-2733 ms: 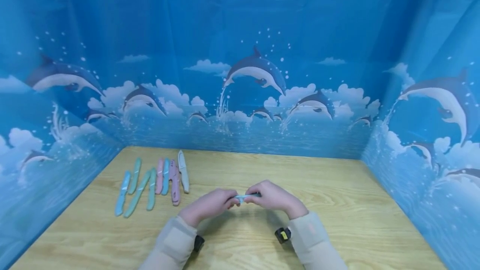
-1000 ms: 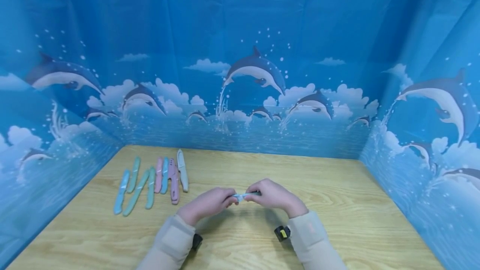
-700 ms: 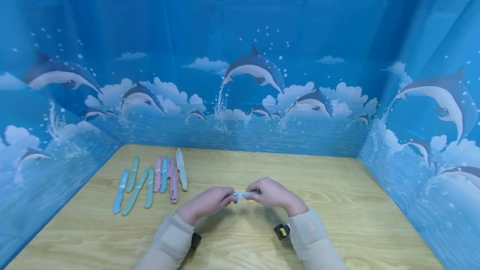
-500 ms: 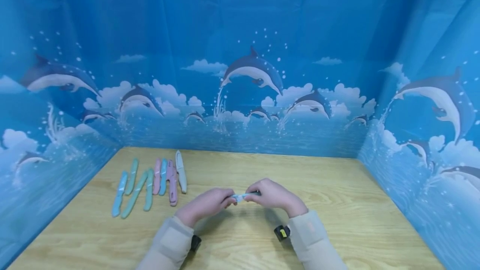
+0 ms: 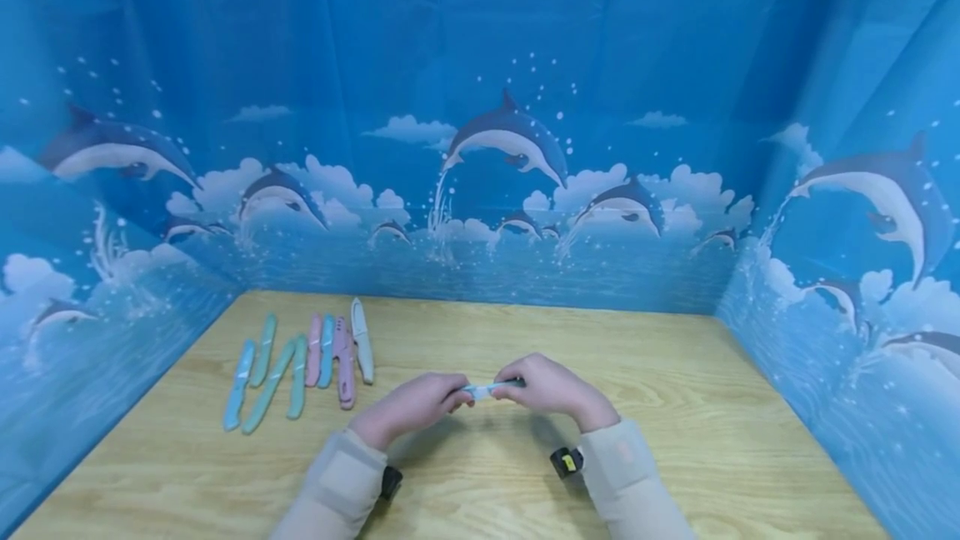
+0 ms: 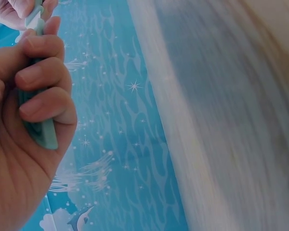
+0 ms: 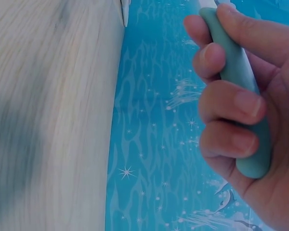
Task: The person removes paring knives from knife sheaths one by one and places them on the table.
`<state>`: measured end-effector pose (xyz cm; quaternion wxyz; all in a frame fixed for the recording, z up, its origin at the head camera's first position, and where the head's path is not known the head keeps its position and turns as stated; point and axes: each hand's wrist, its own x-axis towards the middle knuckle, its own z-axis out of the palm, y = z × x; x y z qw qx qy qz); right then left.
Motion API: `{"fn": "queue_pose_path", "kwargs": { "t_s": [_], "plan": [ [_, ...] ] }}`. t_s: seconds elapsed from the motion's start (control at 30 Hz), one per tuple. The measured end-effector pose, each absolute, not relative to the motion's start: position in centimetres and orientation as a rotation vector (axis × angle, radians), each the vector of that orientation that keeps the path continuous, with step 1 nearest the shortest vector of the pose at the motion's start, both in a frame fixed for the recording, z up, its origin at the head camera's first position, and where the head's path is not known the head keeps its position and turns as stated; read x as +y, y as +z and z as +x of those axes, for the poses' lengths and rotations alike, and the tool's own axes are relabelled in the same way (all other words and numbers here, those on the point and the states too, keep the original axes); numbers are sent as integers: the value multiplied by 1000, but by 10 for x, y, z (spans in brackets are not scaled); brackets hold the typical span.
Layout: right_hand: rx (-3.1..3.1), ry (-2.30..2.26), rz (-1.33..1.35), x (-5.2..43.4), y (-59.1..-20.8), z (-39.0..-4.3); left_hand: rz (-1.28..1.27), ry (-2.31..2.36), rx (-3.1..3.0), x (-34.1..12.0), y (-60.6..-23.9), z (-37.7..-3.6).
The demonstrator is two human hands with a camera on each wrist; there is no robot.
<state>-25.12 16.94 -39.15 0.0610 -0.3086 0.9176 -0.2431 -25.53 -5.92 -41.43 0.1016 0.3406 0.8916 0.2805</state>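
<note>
My left hand [image 5: 416, 405] and right hand [image 5: 551, 390] meet above the middle of the table, holding a teal knife between them. In the right wrist view, my right fingers and thumb wrap round the knife's rounded teal handle [image 7: 237, 60]. In the left wrist view, the curled fingers of my left hand [image 6: 43, 79] grip a teal blade sheath [image 6: 47, 137], its lower end sticking out past the palm. A short stretch of pale blade [image 6: 34, 20] shows between the two hands; the rest is hidden in the sheath and fingers.
Several sheathed knives lie on the table's left side: a light blue knife [image 5: 238, 386], a green knife [image 5: 297, 377], a pink knife [image 5: 345, 365] and a whitish knife [image 5: 362, 340] among them. A dolphin-print curtain [image 5: 480, 257] encloses the wooden table [image 5: 600, 340] at the back and sides.
The right hand has shifted very slightly to the right, and the gap between the hands is a touch wider. Both grips stay the same; the knives on the table have not moved.
</note>
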Motion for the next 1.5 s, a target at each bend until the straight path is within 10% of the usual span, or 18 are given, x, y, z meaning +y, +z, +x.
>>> {"fn": "queue_pose_path", "kwargs": {
  "t_s": [1.5],
  "plan": [
    [2724, -809, -880, 178, -388, -253, 1004, 832, 2616, -63, -413, -258]
  ]
}}
